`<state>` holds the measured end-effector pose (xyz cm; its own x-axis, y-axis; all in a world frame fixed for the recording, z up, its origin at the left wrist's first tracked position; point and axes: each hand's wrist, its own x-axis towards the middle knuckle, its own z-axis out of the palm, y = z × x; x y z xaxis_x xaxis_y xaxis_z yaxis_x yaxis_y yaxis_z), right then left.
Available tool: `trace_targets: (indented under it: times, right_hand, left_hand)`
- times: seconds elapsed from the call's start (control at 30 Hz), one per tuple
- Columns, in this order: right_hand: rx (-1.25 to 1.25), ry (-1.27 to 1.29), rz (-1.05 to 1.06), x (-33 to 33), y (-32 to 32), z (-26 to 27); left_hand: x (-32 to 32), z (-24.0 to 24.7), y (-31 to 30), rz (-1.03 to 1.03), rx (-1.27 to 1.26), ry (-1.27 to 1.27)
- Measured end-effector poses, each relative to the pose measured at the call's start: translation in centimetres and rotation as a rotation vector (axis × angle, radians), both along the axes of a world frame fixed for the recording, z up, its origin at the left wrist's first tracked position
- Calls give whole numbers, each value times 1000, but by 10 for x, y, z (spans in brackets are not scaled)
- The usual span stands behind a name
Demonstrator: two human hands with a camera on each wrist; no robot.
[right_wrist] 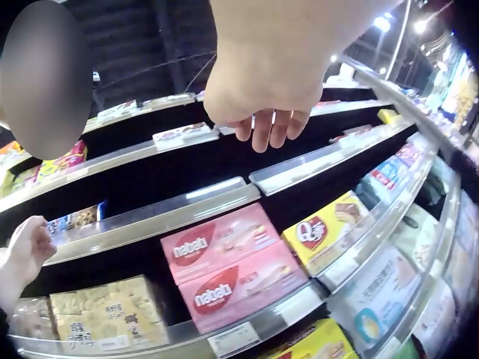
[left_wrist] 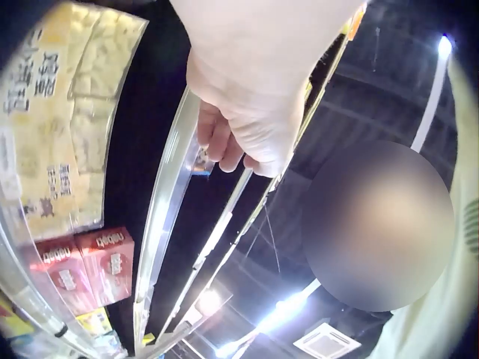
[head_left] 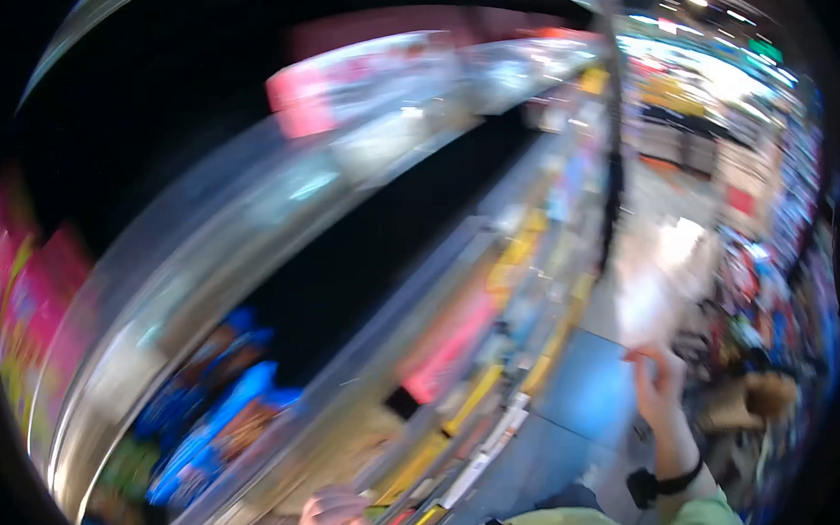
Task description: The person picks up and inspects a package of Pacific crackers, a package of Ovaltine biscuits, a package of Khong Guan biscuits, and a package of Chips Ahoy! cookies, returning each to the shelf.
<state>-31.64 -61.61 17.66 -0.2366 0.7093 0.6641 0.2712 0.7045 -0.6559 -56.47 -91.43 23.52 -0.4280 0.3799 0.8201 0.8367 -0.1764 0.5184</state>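
Blurred in the head view, my left hand [head_left: 335,517] is low at the shelf front, fingers loosely bent. In the left wrist view this hand [left_wrist: 243,97] is beside a clear shelf rail [left_wrist: 161,217]; nothing shows in it, and contact with the rail cannot be told. The right wrist view also has the left hand [right_wrist: 28,250], near a blue packet [right_wrist: 78,218]. My right hand [head_left: 660,384] is over the aisle floor, away from the shelves. Its relaxed fingers hang down with nothing in them in the right wrist view, the hand [right_wrist: 262,90] appearing before the upper shelves.
Pink nabati boxes [right_wrist: 224,262], a yellow box [right_wrist: 325,232] and a pale yellow pack [right_wrist: 112,314] stand on a lower shelf. Blue packets [head_left: 218,436] lie at the left in the head view. A brown open carton [head_left: 744,402] and stacked goods line the aisle's right side.
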Motion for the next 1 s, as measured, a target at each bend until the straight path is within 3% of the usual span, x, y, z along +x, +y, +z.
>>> trace_targets:
  times: [0.1,0.33,0.4,0.43,0.53,0.57,0.67,1.0]
  right_hand:
    - [79,-62,13,38,21,-1]
    - [-51,-88,-85,139,81,-11]
    - [-93,-95,-133,162,103,-20]
    - [-125,-111,-140,176,113,-23]
    - [-165,-144,-192,217,142,-35]
    - [-152,-168,-208,230,150,-37]
    - [-169,-201,-273,271,163,-44]
    - [-359,-251,-526,344,202,-74]
  left_hand:
    - [10,-6,57,-126,-68,6]
    - [78,-6,202,-362,-245,-32]
    - [109,-2,245,-351,-490,-154]
    - [139,-1,271,-375,-447,-268]
    - [162,-20,342,-535,-651,-116]
    - [171,-36,378,-571,-538,84]
    - [211,-50,438,-686,-607,175]
    - [305,-93,593,-1077,-818,209]
